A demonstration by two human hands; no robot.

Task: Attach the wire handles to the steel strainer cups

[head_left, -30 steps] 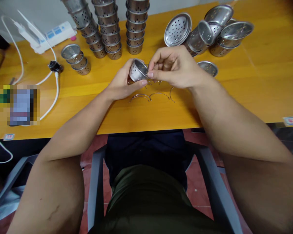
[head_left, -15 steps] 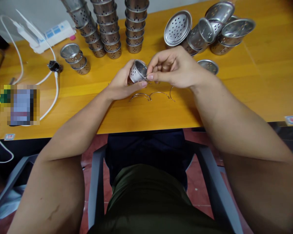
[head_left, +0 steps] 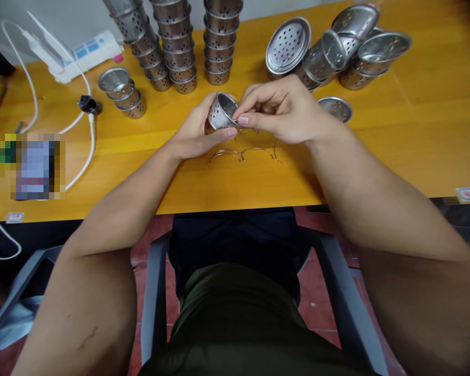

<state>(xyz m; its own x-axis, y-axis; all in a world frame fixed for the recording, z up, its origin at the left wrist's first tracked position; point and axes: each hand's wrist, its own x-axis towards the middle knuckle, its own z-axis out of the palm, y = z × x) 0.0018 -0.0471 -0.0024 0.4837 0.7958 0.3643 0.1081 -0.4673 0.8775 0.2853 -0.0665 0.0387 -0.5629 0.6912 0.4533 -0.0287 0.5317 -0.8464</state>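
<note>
My left hand [head_left: 199, 128] is wrapped round a small perforated metal strainer cup [head_left: 221, 116], tilted with its open mouth toward the right. The left thumb lies along the near side of the cup. At the cup's rim, my right hand [head_left: 276, 109] pinches with thumb and forefinger; a thin wire shows faintly at the fingertips, most of it hidden. Several thin curved wires [head_left: 256, 149] lie on the table just below both hands. A shallow metal strainer piece [head_left: 336, 108] rests behind the right wrist.
Tall stacks of perforated cups [head_left: 178, 49] stand at the back, with a shorter stack [head_left: 123, 93] to the left. Larger strainers [head_left: 289, 46] are heaped at back right. A power strip [head_left: 88, 55], white cables and a blurred phone [head_left: 35, 169] occupy the left of the yellow table [head_left: 426, 141].
The right fingertips have shifted slightly left, further over the cup's mouth. The left hand keeps its hold on the cup, and the view has moved a little.
</note>
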